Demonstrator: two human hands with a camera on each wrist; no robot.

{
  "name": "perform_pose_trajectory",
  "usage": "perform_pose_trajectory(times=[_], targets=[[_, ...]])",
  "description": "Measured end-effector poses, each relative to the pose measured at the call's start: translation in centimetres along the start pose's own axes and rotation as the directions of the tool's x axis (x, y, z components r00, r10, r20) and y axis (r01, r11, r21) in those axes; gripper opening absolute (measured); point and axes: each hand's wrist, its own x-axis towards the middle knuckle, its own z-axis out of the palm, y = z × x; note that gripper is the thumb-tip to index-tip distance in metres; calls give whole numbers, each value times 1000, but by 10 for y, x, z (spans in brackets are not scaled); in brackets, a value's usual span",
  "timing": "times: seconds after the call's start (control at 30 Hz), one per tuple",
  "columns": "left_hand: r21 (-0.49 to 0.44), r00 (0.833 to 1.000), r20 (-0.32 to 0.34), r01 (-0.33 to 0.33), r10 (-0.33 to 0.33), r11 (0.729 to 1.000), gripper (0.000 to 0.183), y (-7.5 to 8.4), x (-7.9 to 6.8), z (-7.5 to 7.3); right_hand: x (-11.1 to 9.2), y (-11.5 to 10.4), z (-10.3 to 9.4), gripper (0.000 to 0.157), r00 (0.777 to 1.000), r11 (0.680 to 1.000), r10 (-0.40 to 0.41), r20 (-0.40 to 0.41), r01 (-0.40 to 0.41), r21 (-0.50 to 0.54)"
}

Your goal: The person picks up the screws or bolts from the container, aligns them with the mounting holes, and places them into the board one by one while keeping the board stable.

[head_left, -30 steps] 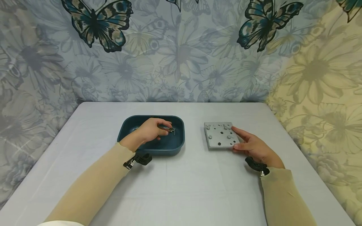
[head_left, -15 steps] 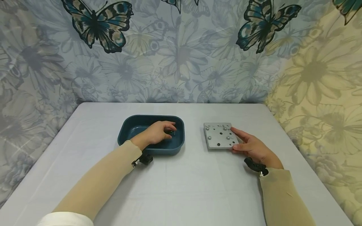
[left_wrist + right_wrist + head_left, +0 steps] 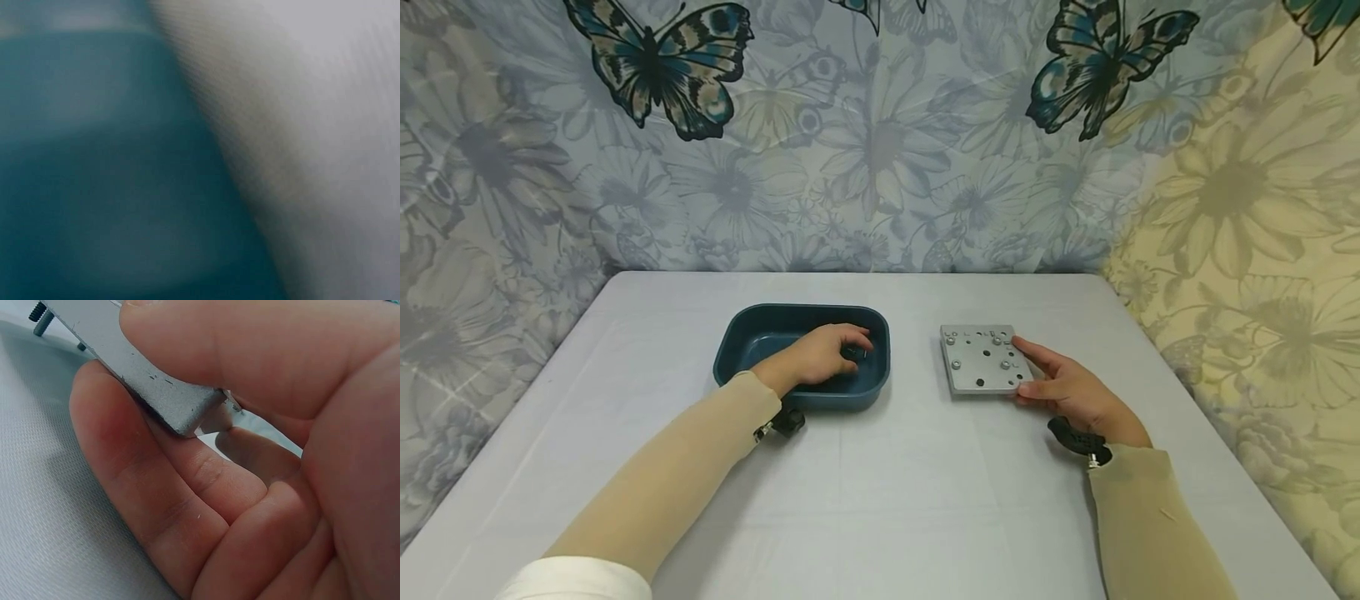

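In the head view my left hand [image 3: 816, 357] reaches over the right part of a dark teal tray [image 3: 752, 312], fingers bent downward. Small metal pieces show dimly between thumb and fingertips; whether they are gripped or lie in the tray is unclear. My right hand [image 3: 1078, 396] holds a grey metal plate [image 3: 973, 358] by its right edge, thumb on the near corner. Several screw heads and dark holes dot its top. The right wrist view shows the plate's rounded corner [image 3: 169, 400] between thumb and fingers, with threaded screw ends [image 3: 44, 322] sticking out below.
A white cloth covers the table [image 3: 880, 500]. Behind it hangs a patterned curtain [image 3: 880, 208] with butterflies and flowers. Dark wrist cameras [image 3: 1078, 437] sit at both wrists. The left wrist view is blurred, showing only the teal tray wall [image 3: 112, 187] and pale cloth.
My left hand has moved right and down into the tray, taking the small metal pieces at its fingertips lower. The right hand and plate have stayed nearly still.
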Motion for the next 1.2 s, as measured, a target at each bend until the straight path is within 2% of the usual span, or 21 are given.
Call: perform_pose_trajectory(times=[0.17, 0.33, 0.53, 0.7, 0.83, 1.2], targets=[[107, 999, 40, -15, 10, 994, 43, -1, 3, 3, 0, 1, 0, 90, 1000, 1000, 2, 8, -2, 5], [210, 998, 42, -57, 49, 976, 41, -2, 3, 5, 1, 1, 2, 90, 1000, 1000, 2, 17, -2, 11], [242, 999, 8, -44, 43, 969, 39, 0, 2, 5, 0, 0, 3, 91, 1000, 1000, 6, 12, -6, 21], [305, 999, 52, -29, 14, 952, 38, 4, 2, 4, 0, 0, 3, 90, 1000, 1000, 8, 7, -8, 14], [333, 998, 61, -27, 7, 943, 35, 6, 2, 5, 0, 0, 2, 90, 1000, 1000, 7, 7, -7, 14], [441, 993, 54, -121, 109, 890, 28, 5, 1, 7, 0, 0, 0, 91, 1000, 1000, 3, 6, -3, -6]])
